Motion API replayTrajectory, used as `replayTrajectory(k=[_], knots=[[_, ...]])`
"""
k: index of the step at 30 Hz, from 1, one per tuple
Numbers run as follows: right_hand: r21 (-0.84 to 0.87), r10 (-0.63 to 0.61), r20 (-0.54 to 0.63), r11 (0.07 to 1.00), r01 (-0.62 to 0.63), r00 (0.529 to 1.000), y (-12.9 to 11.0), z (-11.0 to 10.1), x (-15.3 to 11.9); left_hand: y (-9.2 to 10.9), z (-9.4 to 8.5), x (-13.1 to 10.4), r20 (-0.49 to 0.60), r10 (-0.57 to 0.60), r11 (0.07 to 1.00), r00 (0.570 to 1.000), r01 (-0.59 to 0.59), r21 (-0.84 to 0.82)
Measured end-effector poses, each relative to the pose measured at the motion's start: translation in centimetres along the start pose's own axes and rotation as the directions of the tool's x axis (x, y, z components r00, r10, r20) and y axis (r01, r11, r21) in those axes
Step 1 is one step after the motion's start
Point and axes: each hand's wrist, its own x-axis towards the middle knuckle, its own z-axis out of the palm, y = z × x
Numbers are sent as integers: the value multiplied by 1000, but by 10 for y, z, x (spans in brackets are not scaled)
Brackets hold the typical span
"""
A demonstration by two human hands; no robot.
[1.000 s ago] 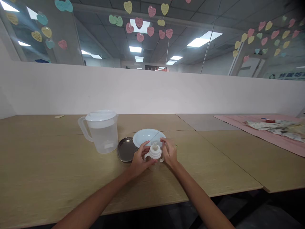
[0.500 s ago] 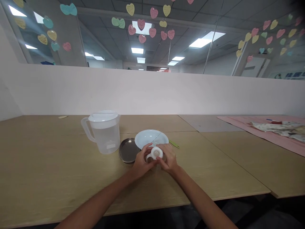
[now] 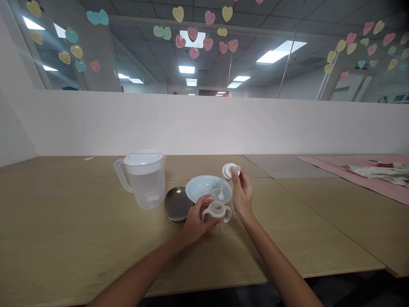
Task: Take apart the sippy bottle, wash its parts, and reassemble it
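Far left on the table (image 3: 83, 238): pitcher (image 3: 147, 185), clear plastic, white lid on, handle to the left, pale label low on the wall. Cannot tell whether it holds liquid. Beside it, tray (image 3: 178, 205), round, metal, low rim, dark floor showing. Left hand (image 3: 198, 219) next, at the tray's right edge: fingers curled round the bottle's far side, thumb across the near side. Behind, bowl (image 3: 196, 183), white, wide, shallow; something clear inside, with a thin line across it, too faint to name. Bottle (image 3: 217, 209) in front of the bowl, upright, two white handles, mouth uncovered; contents too dim to read. Above and to the right, lid (image 3: 227, 171), tilted, well apart from the mouth. Straw (image 3: 222, 187) hangs from it, pale end in front of the bowl. Right hand (image 3: 243, 194): thumb and fingers pinching the lid. Far right, cloth (image 3: 322, 164), pink, items heaped on it.
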Motion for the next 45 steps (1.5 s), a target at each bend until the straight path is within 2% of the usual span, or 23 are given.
replayTrajectory(k=[3,9,15,19,27,35,41,45], knots=[[97,83,-1,992,-83,997,9,11,17,2,0,0,-6,-1,1000,1000,1,8],[191,294,47,935,-298,955,59,17,27,-1,0,1,2,-1,1000,1000,1,12],[133,328,86,932,-337,941,84,13,21,-2,0,2,-6,26,999,1000,-26,36],[74,329,121,938,-339,936,87,11,18,-3,0,3,-2,29,999,1000,-28,42],[-46,290,101,957,-287,952,85,6,20,-4,0,3,-21,22,998,1000,-21,62],[-208,328,293,939,-275,898,83,6,14,-3,-2,4,-2,25,995,1000,-25,96],[-216,250,349,959,-182,903,71,3,13,-2,-3,4,2,42,989,999,-42,140],[-247,272,374,951,-187,887,69,2,13,-1,-3,4,11,43,986,999,-44,158]])
